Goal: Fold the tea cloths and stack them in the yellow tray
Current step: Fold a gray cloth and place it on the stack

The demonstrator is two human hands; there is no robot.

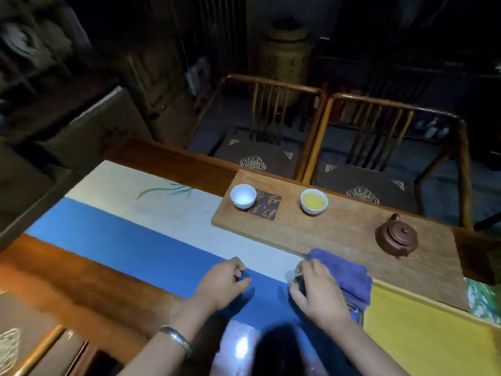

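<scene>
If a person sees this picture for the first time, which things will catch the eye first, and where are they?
Most striking is the purple cloth, bunched at the near edge of the wooden tea board, with the right hand resting on its left side. Just right of it lies the bright yellow tray. On the board stand two white cups, one holding yellow tea, and a brown teapot.

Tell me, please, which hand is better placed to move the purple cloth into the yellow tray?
Right hand: it rests against the purple cloth, beside the yellow tray. The left hand sits apart, fingers curled.
</scene>
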